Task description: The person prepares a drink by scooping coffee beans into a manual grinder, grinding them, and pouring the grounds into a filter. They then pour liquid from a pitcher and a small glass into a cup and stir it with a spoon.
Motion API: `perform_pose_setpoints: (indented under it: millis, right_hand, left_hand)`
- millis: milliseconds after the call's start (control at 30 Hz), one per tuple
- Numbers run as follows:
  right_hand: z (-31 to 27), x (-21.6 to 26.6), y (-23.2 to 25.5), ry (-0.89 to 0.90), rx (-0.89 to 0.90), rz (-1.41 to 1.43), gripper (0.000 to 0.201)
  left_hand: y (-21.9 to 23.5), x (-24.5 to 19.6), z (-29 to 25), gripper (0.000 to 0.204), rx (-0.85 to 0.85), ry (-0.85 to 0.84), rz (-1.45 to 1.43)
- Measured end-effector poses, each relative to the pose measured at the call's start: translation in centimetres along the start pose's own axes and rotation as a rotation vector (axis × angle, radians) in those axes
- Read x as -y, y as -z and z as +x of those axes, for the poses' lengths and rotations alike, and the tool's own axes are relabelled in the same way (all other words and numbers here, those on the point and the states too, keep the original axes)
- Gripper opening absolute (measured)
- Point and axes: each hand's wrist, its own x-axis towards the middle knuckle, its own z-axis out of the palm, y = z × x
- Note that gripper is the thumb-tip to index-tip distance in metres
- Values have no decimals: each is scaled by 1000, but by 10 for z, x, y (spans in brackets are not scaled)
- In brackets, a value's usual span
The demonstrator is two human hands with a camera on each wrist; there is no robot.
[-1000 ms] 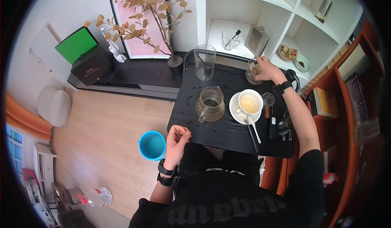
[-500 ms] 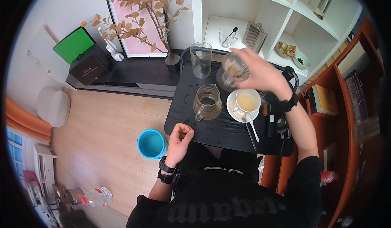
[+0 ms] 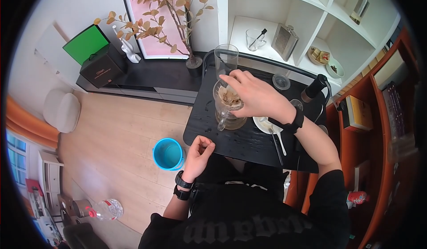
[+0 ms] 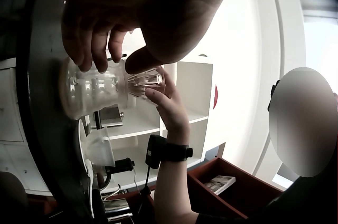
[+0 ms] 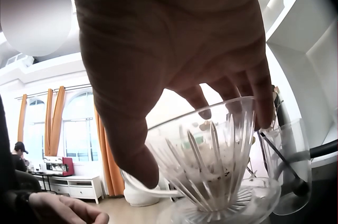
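My right hand [image 3: 258,95] grips a ribbed glass dripper [image 3: 230,98] by its rim, over the top of the glass server [image 3: 233,123]. Wet paper and brown grounds show inside the dripper. In the right wrist view the thumb and fingers of my right hand [image 5: 179,65] span the ribbed dripper [image 5: 211,155]. The left wrist view shows the dripper [image 4: 147,82] against the mouth of the server [image 4: 92,89]. My left hand [image 3: 198,156], fingers loosely curled and holding nothing, is beside the front left edge of the black tray table [image 3: 213,144].
A tall glass [image 3: 226,60] stands behind the server. To the right are a saucer [image 3: 262,123] with a white spoon [image 3: 282,143], a round clear holder [image 3: 280,81] and a black grinder [image 3: 314,88]. A blue bucket [image 3: 168,154] is on the floor at left.
My right hand has lifted the dripper from the tray's back right and carried it left to above the server. The round holder it stood on remains behind. My left hand has barely moved.
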Motion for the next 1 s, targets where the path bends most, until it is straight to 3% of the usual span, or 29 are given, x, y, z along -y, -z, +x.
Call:
perform_pose_setpoints:
  millis: [233, 333, 467, 567, 633, 667, 767, 1000]
  right_hand:
    - [-44, 14, -1, -30, -254, 30, 100]
    - [-87, 35, 4, -95, -268, 321, 85]
    - [-168, 42, -7, -292, -310, 552, 67]
    - [-226, 39, -13, -556, -532, 458, 54]
    - [-259, 35, -22, -811, -720, 450, 53]
    - [-270, 31, -28, -881, -844, 451, 55]
    - [-295, 29, -36, -1051, -967, 443, 63]
    - [-308, 2, -72, -1170, -853, 370, 76]
  left_hand:
    - [-2, 9, 4, 10, -46, -64, 8]
    - [-3, 9, 4, 11, -71, -107, -56]
    - [-8, 5, 11, 21, 3, -71, -81]
    - [-13, 16, 21, 27, -114, -219, 217]
    - [-22, 7, 28, 28, -119, -222, 299]
    - [-21, 8, 34, 29, -110, -225, 335]
    - [-26, 9, 45, 17, -151, -271, 336]
    - [-16, 19, 66, 11, -188, -370, 416]
